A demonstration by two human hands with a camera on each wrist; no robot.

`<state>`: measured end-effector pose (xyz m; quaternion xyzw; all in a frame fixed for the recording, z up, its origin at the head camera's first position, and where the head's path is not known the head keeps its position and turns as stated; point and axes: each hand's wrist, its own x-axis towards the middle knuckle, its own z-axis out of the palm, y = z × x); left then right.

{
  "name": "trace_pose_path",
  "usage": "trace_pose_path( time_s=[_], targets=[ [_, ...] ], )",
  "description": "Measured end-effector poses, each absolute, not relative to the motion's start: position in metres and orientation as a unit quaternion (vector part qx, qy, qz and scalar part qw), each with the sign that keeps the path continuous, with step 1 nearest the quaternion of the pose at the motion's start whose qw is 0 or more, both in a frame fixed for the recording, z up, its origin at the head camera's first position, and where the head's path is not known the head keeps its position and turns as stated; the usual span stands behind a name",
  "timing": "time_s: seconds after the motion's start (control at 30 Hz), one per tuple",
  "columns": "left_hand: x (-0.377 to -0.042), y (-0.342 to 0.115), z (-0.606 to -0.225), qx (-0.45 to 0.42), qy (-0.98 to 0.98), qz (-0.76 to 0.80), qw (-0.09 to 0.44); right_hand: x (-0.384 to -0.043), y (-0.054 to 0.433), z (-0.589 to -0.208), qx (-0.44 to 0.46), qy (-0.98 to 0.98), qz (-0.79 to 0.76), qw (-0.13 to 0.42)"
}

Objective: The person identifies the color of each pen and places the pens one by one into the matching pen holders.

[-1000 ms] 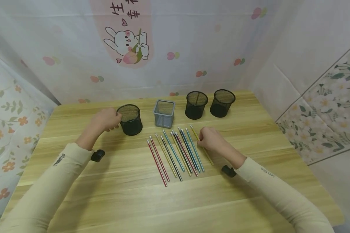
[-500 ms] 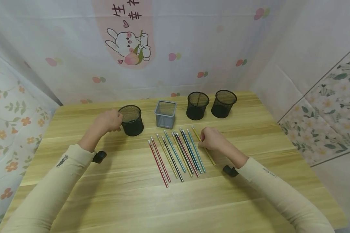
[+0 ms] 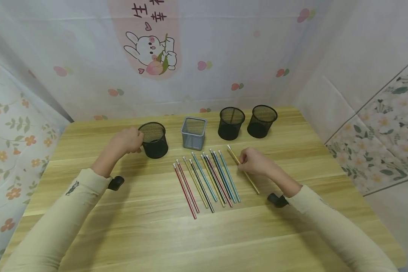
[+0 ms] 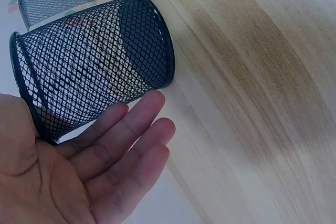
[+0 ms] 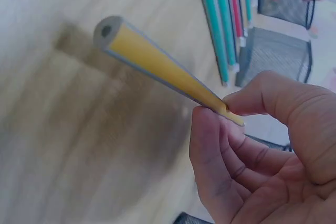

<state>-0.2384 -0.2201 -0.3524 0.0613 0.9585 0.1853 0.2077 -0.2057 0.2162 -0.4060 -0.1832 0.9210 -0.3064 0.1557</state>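
Observation:
My left hand (image 3: 127,140) is at the left side of a round black mesh pen cup (image 3: 157,148), holding it by the rim. In the left wrist view its fingers lie along the outside of the mesh, while the thumb tip is hidden at the cup's mouth. Between thumb and fingertips, my right hand (image 3: 257,162) pinches a yellow pencil (image 3: 252,184). The right wrist view has the pencil's flat unsharpened end (image 5: 107,31) toward the camera. Left of that hand, several red, yellow, black and blue pencils lie side by side, a red pencil (image 3: 184,191) outermost.
Behind the pencils stands a square grey mesh cup (image 3: 193,140). Two more round black mesh cups, one nearer the middle (image 3: 229,130) and one farther right (image 3: 258,128), stand along the back of the wooden table (image 3: 176,245). A printed curtain (image 3: 204,45) hangs behind.
My right hand has shifted right with the yellow pencil, drawing it away from the row of pencils. The left hand stays at the black cup.

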Motion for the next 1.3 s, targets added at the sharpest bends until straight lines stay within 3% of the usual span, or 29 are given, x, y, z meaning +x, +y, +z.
trace_pose_path(
  time_s=[0.53, 1.3],
  targets=[
    [-0.237, -0.220, -0.355, 0.052, 0.958, 0.180, 0.219, -0.207, 0.236, -0.360, -0.198, 0.916, -0.337, 0.085],
    [-0.238, -0.218, -0.354, 0.070, 0.961, 0.161, 0.216, -0.205, 0.252, -0.339, -0.167, 0.909, -0.379, 0.043]
  ],
)
